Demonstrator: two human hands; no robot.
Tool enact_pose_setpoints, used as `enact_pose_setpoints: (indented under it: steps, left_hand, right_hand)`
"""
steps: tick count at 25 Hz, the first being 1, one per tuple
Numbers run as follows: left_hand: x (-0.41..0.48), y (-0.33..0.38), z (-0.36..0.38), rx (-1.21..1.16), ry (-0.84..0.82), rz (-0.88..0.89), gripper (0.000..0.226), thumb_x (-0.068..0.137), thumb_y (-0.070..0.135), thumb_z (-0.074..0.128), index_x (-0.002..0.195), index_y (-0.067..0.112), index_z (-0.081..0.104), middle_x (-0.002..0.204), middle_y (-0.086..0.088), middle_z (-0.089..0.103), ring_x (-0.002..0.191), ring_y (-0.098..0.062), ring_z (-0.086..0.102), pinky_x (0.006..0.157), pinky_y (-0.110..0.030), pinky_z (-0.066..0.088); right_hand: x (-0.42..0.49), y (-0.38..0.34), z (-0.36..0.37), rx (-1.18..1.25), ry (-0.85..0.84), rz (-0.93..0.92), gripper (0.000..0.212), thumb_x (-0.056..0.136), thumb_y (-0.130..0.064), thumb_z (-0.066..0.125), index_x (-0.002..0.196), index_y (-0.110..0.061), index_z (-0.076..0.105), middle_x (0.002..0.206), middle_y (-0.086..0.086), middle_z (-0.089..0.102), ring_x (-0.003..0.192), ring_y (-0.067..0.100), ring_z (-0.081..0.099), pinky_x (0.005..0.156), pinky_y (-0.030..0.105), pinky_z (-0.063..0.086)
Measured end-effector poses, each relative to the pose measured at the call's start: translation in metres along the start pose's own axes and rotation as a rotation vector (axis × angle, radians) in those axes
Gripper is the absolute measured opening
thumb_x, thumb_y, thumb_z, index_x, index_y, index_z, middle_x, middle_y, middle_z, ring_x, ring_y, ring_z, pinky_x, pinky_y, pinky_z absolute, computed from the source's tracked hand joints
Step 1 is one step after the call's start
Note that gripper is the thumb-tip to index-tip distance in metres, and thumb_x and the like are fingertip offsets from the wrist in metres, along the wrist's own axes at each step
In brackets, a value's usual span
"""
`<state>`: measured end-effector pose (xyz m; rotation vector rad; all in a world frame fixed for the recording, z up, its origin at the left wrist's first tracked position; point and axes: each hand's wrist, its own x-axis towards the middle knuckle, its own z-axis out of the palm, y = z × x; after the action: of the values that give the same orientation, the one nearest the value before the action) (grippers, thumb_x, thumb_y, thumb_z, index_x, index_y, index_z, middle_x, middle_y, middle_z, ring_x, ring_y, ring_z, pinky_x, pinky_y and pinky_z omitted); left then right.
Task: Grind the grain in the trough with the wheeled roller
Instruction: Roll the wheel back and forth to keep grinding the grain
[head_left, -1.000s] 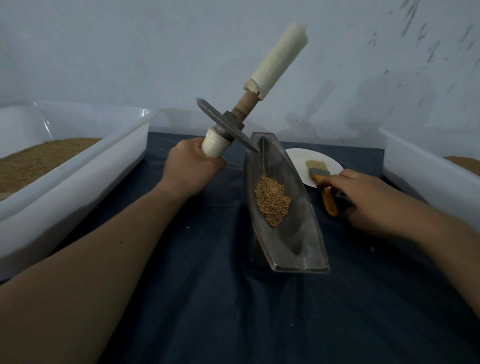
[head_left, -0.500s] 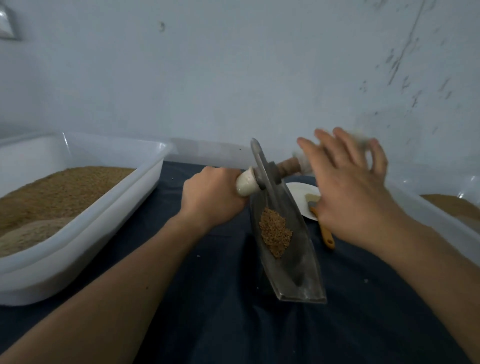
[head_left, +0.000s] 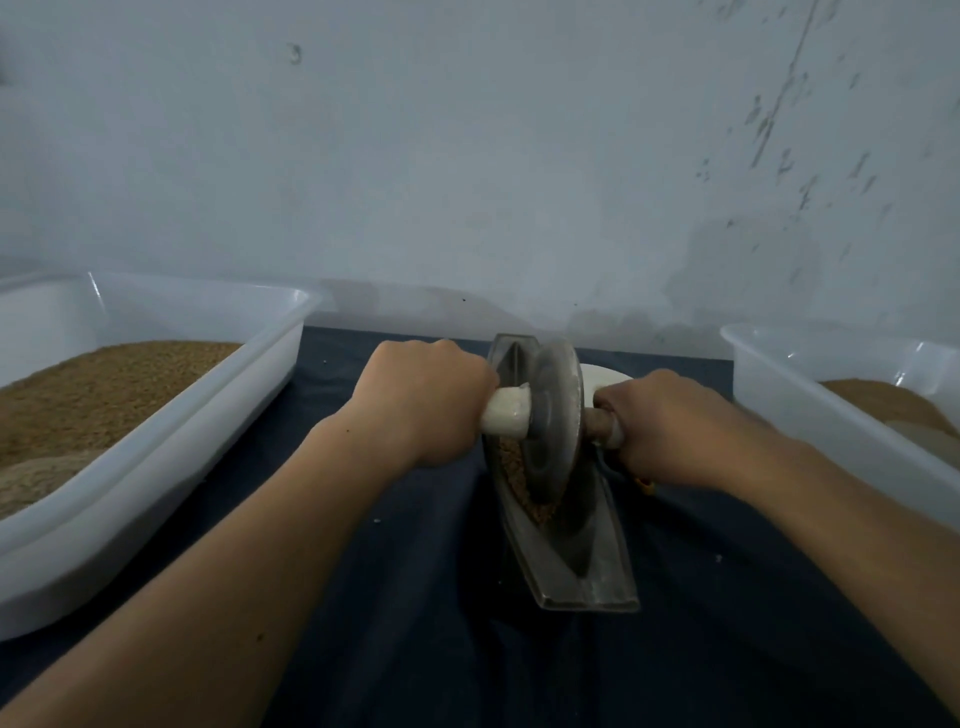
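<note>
Grain (head_left: 537, 512) lies in the trough (head_left: 592, 571) on the counter (head_left: 415, 649), under the wheeled roller (head_left: 553, 415). Your left hand (head_left: 426, 400) and your right hand (head_left: 670, 426) each curl tight round one end of its handle.

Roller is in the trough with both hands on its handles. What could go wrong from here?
1. Both the left hand and right hand grip the wheeled roller. Nothing steadies the narrow trough on the cloth, so a sideways push might tip or slide it.
2. The grain sits beside the wheel against the left wall, so hard strokes could throw some over the rim.
</note>
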<state>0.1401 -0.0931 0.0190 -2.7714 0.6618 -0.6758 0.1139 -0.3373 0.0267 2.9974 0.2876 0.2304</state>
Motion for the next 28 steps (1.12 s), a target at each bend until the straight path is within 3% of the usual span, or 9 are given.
enact_pose_setpoints:
  steps: [4,10,14,18,22,26,28]
  left_hand:
    - [0.007,0.000,0.011,-0.004,-0.015,-0.064,0.010,0.080,0.032,0.060,0.090,0.033,0.060,0.075,0.006,0.054,0.062,-0.019,0.052,0.049,-0.030,0.030]
    - [0.027,0.001,0.025,0.024,0.071,-0.118,0.005,0.081,0.030,0.060,0.085,0.032,0.059,0.070,0.005,0.049,0.063,-0.024,0.055,0.050,-0.029,0.032]
    - [0.011,0.002,0.019,-0.069,-0.002,-0.157,0.007,0.082,0.032,0.059,0.084,0.033,0.053,0.075,0.007,0.049,0.066,-0.021,0.048,0.058,-0.034,0.036]
    - [-0.024,0.001,-0.005,-0.110,-0.153,-0.058,0.015,0.074,0.040,0.060,0.075,0.036,0.046,0.072,0.010,0.049,0.062,-0.014,0.048,0.054,-0.030,0.034]
    - [-0.042,-0.012,-0.030,-0.152,-0.351,-0.036,0.025,0.062,0.051,0.066,0.079,0.036,0.055,0.071,0.012,0.058,0.068,-0.009,0.059,0.060,-0.030,0.050]
    - [-0.025,-0.005,-0.021,-0.003,-0.203,-0.030,0.013,0.068,0.041,0.060,0.072,0.033,0.050,0.067,0.010,0.050,0.056,-0.011,0.050,0.051,-0.028,0.043]
    - [-0.003,-0.005,-0.008,0.042,-0.161,-0.035,0.007,0.076,0.036,0.060,0.080,0.032,0.057,0.071,0.009,0.053,0.058,-0.014,0.051,0.049,-0.028,0.036]
  right_hand:
    - [0.028,0.006,0.008,-0.060,0.023,-0.036,0.015,0.078,-0.031,0.065,0.068,-0.030,0.053,0.068,-0.009,0.057,0.061,0.012,0.056,0.046,0.027,0.035]
    - [0.052,0.011,0.012,0.002,-0.010,-0.041,0.013,0.079,-0.028,0.066,0.070,-0.029,0.057,0.069,-0.005,0.061,0.063,0.015,0.059,0.049,0.028,0.039]
    - [0.033,-0.001,0.004,-0.085,0.118,-0.052,0.020,0.079,-0.029,0.066,0.068,-0.029,0.049,0.071,-0.005,0.056,0.064,0.016,0.054,0.049,0.028,0.036]
    - [-0.014,0.001,-0.012,-0.080,0.019,-0.116,0.019,0.076,-0.028,0.067,0.074,-0.028,0.048,0.073,-0.005,0.052,0.061,0.014,0.051,0.047,0.029,0.035]
    - [-0.047,0.012,-0.025,-0.135,0.080,-0.191,0.018,0.074,-0.042,0.061,0.081,-0.032,0.048,0.065,-0.008,0.049,0.054,0.011,0.050,0.044,0.029,0.034]
    - [-0.027,0.008,-0.008,-0.146,0.027,-0.157,0.015,0.076,-0.037,0.065,0.079,-0.035,0.050,0.067,-0.010,0.045,0.055,0.005,0.042,0.044,0.026,0.026]
    - [0.003,0.007,0.004,-0.077,0.000,-0.096,0.020,0.078,-0.033,0.066,0.072,-0.035,0.048,0.072,-0.010,0.049,0.060,0.009,0.047,0.047,0.027,0.034]
